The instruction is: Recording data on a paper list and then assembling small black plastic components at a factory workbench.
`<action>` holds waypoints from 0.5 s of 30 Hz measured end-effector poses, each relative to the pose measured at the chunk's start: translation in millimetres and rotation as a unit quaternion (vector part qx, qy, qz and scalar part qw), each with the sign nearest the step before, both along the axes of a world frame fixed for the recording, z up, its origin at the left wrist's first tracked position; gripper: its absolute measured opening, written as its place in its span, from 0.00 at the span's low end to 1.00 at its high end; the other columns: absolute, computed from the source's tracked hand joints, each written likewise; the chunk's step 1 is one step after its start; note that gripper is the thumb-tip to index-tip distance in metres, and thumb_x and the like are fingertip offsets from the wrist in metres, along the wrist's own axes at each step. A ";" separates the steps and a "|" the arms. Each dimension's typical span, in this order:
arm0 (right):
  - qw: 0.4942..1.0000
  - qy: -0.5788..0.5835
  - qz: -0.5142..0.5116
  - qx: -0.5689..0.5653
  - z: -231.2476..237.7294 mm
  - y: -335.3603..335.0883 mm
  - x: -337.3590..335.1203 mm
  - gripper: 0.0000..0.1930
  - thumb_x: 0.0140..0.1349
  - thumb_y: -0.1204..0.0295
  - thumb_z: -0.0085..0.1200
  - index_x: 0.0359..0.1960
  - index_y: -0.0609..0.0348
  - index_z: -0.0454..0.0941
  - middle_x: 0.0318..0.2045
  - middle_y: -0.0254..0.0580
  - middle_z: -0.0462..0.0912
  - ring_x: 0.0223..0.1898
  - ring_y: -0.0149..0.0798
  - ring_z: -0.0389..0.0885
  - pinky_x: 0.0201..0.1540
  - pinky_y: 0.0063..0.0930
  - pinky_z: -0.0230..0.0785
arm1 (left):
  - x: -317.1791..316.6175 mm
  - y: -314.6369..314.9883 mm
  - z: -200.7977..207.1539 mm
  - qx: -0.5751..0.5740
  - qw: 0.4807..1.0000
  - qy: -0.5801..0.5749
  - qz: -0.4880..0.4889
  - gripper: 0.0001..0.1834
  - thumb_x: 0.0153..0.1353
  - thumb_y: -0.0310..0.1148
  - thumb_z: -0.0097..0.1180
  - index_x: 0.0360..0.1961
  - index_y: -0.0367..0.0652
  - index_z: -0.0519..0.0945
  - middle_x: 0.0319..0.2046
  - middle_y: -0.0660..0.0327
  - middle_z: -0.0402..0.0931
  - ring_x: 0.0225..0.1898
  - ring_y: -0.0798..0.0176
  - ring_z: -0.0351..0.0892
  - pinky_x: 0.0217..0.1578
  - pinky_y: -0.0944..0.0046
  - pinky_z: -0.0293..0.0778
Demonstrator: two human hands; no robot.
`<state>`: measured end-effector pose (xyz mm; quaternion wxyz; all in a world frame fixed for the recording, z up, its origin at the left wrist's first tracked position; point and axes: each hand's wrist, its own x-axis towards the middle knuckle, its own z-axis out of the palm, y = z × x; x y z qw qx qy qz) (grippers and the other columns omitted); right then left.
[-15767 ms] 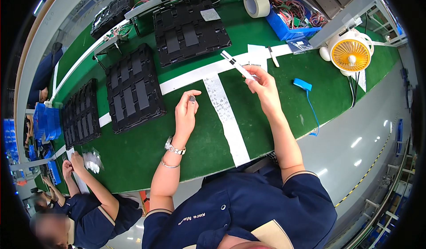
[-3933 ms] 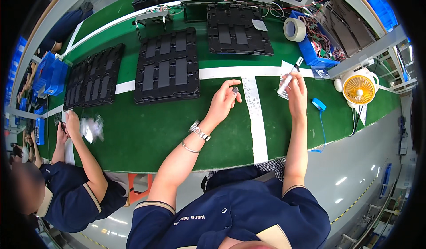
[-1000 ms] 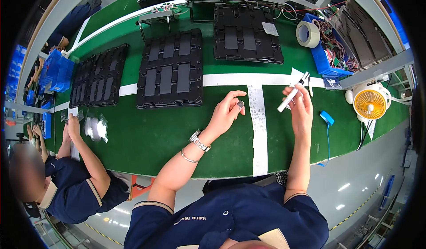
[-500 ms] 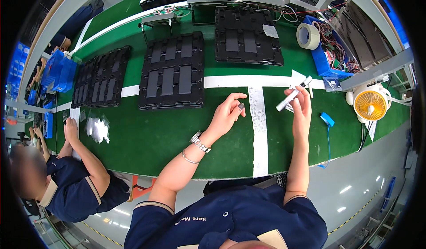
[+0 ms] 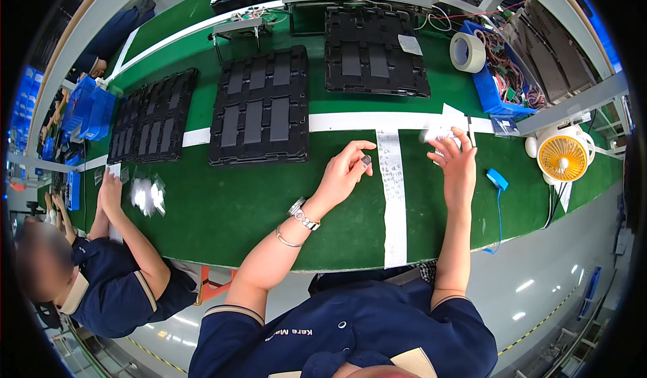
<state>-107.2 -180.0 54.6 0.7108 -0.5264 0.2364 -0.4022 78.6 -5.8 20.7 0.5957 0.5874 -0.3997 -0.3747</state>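
My left hand [image 5: 345,170] hovers over the green table, left of a white strip with handwriting [image 5: 393,196]. Its thumb and fingers pinch a small dark, shiny piece [image 5: 366,161], too small to name. To the right of the strip, my right hand [image 5: 458,165] is raised with bent, partly spread fingers. A white marker pen [image 5: 427,135] is at its fingertips, smeared by motion, and the fingers partly hide it. Just beyond are a white paper [image 5: 455,116] and a thin white stick [image 5: 471,135] on the table.
Black moulded panels [image 5: 259,108] lie left and ahead. Tape [image 5: 467,52] and a blue bin of wires [image 5: 502,88] stand far right, with a yellow-and-white fan [image 5: 563,159] nearer. A blue corded clip [image 5: 497,180] lies right. Another person's hands [image 5: 110,192] work beside clear bags [image 5: 147,194].
The marker pen, sharp and slanting across my right fingers before, is now a blur to their left. My right fingers have spread somewhat. My left hand has kept still.
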 end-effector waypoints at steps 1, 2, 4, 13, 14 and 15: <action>1.000 0.005 0.012 -0.017 -4.0 -3.2 -2.7 0.30 0.75 0.47 0.31 0.61 0.63 0.65 0.46 0.50 0.79 0.48 0.44 0.81 0.48 0.33 0.74 | 0.2 0.0 0.5 0.005 1.000 0.002 0.001 0.14 0.70 0.29 0.45 0.56 0.43 0.72 0.27 0.65 0.76 0.24 0.76 0.65 0.28 0.73 0.65; 0.999 0.011 0.023 -0.034 -7.1 -5.9 -5.3 0.29 0.75 0.48 0.32 0.60 0.63 0.66 0.43 0.47 0.78 0.45 0.41 0.81 0.47 0.32 0.74 | 0.6 0.1 1.2 0.009 1.000 0.004 0.003 0.15 0.69 0.26 0.46 0.55 0.42 0.72 0.27 0.65 0.77 0.25 0.75 0.68 0.29 0.72 0.67; 0.999 0.017 0.020 -0.037 -4.6 -4.4 -4.7 0.28 0.76 0.50 0.33 0.58 0.64 0.68 0.37 0.42 0.78 0.35 0.34 0.78 0.42 0.28 0.72 | 0.5 0.3 1.0 0.010 1.000 0.006 0.003 0.14 0.69 0.26 0.46 0.55 0.42 0.72 0.27 0.65 0.77 0.25 0.75 0.68 0.29 0.72 0.67; 0.999 0.006 0.040 0.013 8.7 2.8 0.4 0.30 0.76 0.51 0.32 0.63 0.67 0.60 0.53 0.60 0.78 0.53 0.50 0.80 0.54 0.36 0.73 | 0.6 0.1 2.4 0.020 1.000 0.002 0.001 0.15 0.68 0.24 0.46 0.54 0.42 0.73 0.27 0.65 0.77 0.27 0.74 0.71 0.30 0.71 0.69; 0.999 0.008 0.044 -0.003 7.9 1.4 0.5 0.28 0.76 0.52 0.33 0.63 0.66 0.61 0.53 0.59 0.78 0.54 0.50 0.80 0.54 0.37 0.72 | 1.0 0.2 2.5 0.022 1.000 0.001 0.000 0.14 0.68 0.24 0.46 0.54 0.42 0.73 0.27 0.65 0.77 0.27 0.74 0.71 0.30 0.71 0.69; 0.999 0.011 0.048 -0.019 6.6 0.8 0.6 0.27 0.76 0.54 0.34 0.63 0.65 0.62 0.52 0.58 0.78 0.54 0.49 0.80 0.55 0.37 0.72 | 1.1 0.2 2.6 0.025 1.000 0.000 0.000 0.14 0.68 0.23 0.46 0.54 0.42 0.73 0.27 0.65 0.77 0.27 0.74 0.71 0.30 0.71 0.69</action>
